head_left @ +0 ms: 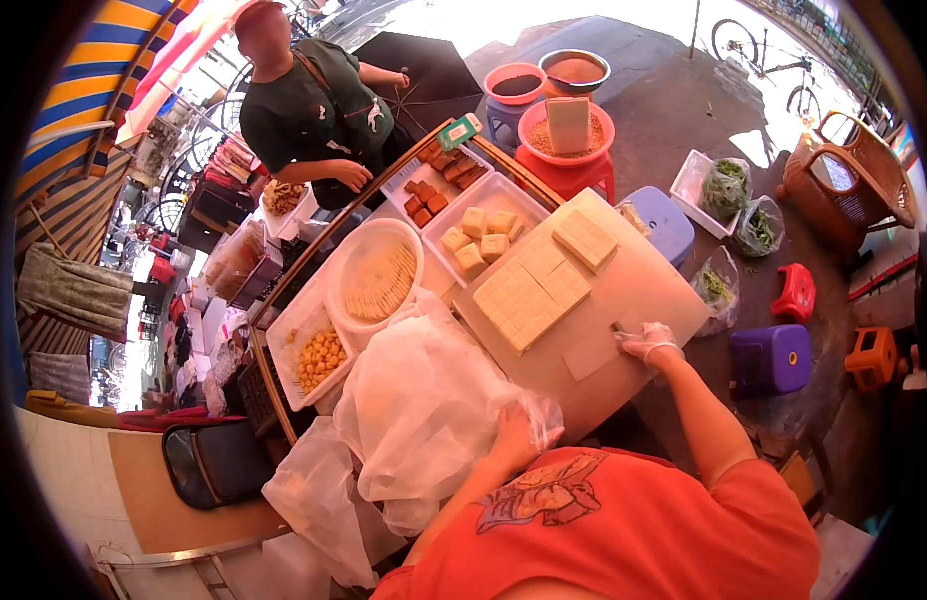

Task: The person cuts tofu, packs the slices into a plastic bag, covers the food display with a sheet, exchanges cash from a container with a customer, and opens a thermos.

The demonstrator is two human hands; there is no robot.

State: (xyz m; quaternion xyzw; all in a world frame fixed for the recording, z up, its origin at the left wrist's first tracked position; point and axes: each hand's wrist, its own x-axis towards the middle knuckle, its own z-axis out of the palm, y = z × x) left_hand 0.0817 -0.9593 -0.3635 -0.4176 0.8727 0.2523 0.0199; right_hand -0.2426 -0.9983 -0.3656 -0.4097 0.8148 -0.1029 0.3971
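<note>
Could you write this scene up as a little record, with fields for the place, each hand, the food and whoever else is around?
Place: outdoor food stall
Left hand: in a clear plastic glove, beside a large white plastic bag; grip unclear
Right hand: also gloved, holding a flat-bladed tool on the pale board
On the board: pale slabs marked into squares
Beyond: pale cubes, brown pieces, small yellow pieces
Other person: across the stall, dark top
Nearby: purple stool, red stool
</note>
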